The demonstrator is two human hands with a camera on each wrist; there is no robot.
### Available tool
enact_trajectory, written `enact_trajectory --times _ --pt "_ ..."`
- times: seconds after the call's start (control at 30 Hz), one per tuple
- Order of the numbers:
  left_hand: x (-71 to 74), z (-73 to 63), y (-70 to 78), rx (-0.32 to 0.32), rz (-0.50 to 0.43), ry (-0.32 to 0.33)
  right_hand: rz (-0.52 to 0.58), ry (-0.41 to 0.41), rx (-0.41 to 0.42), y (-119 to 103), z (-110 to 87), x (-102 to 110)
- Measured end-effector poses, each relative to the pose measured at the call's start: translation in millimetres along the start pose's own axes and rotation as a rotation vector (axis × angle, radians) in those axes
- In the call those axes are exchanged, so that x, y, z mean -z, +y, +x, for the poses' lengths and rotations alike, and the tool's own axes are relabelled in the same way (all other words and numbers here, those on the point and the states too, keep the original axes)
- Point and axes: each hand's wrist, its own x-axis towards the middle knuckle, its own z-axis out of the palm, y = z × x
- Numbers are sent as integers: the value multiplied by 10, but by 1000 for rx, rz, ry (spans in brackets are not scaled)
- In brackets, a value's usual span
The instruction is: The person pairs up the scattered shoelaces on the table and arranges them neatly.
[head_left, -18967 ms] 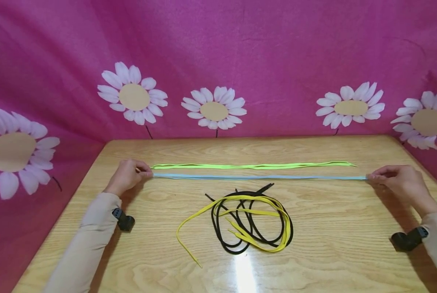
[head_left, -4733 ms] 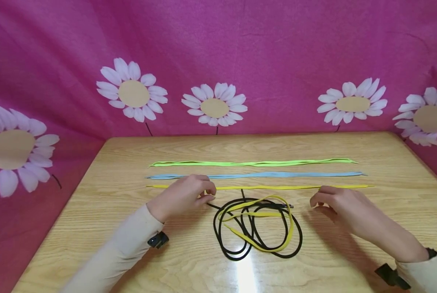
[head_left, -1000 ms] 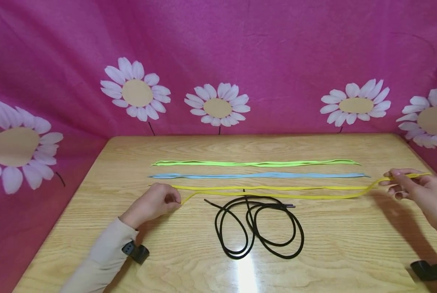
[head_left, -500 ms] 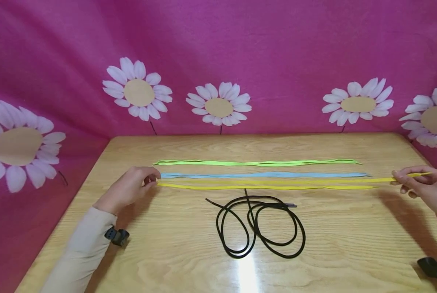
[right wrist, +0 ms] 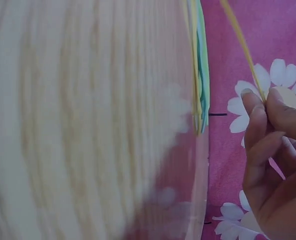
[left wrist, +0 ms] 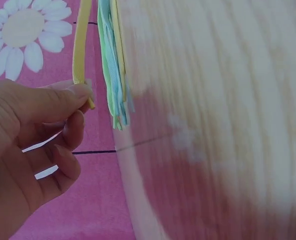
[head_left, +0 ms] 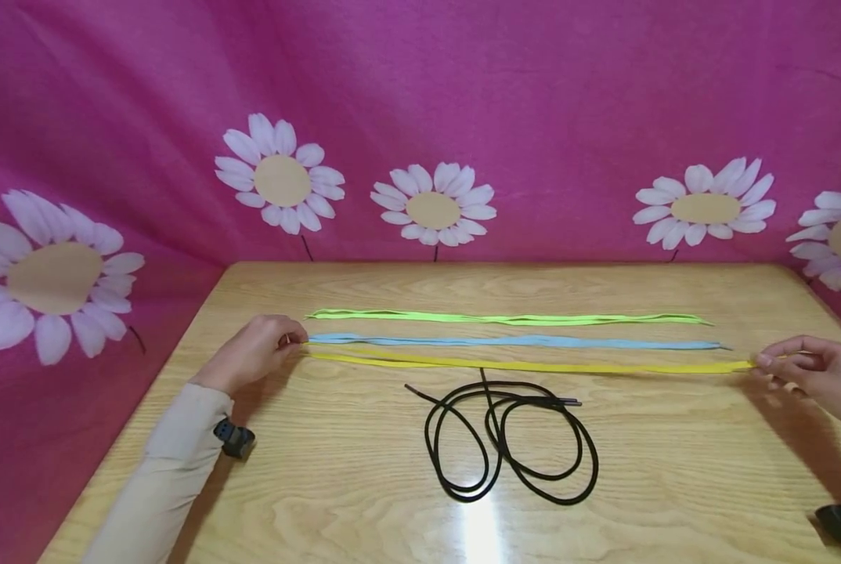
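Note:
A flat yellow shoelace (head_left: pixel 568 366) stretches almost straight between both hands. My left hand (head_left: pixel 254 352) pinches its left end between thumb and forefinger, and a short tip pokes out past the thumb in the left wrist view. At the far right, my right hand (head_left: pixel 822 380) pinches the other end the same way. Both wrist views show this lace raised off the table, with a second yellow shoelace (left wrist: pixel 120 55) lying below. From the head view the two yellow laces overlap along much of their length. Just behind them lies a doubled light-blue shoelace (head_left: pixel 498 341).
A neon green shoelace (head_left: pixel 498 319) lies farthest back, parallel to the blue one. In front of the yellow laces sits a loosely looped black round cord (head_left: pixel 595 462) with its tips sticking out. The wooden table (head_left: pixel 322 486) ends at a pink flowered cloth (head_left: pixel 547 117).
Earlier the hands stretched the blue lace, and yellow laces lay tangled with the black cord. Over the last second, the left hand moved left and back, and the yellow lace was pulled straight.

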Motion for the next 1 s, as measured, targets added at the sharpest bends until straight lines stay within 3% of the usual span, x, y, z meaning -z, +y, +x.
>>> enact_trajectory --times 0.1,0.2,0.3,0.47,0.73,1.0 --pt "-12 12 -38 4 -11 -24 -70 23 -15 -38 5 -24" --pt "-19 28 -61 7 -16 -47 -158 25 -85 -38 54 -37" --pt "-32 56 -62 13 -17 -75 -321 30 -138 -20 99 -52" --pt "-60 103 -33 43 -7 -135 -528 27 -103 -19 136 -64" --pt "-98 146 -27 60 10 -148 -558 -6 -80 -12 125 -56" --pt "-118 162 -21 56 12 -136 -518 -18 -133 47 138 -51"
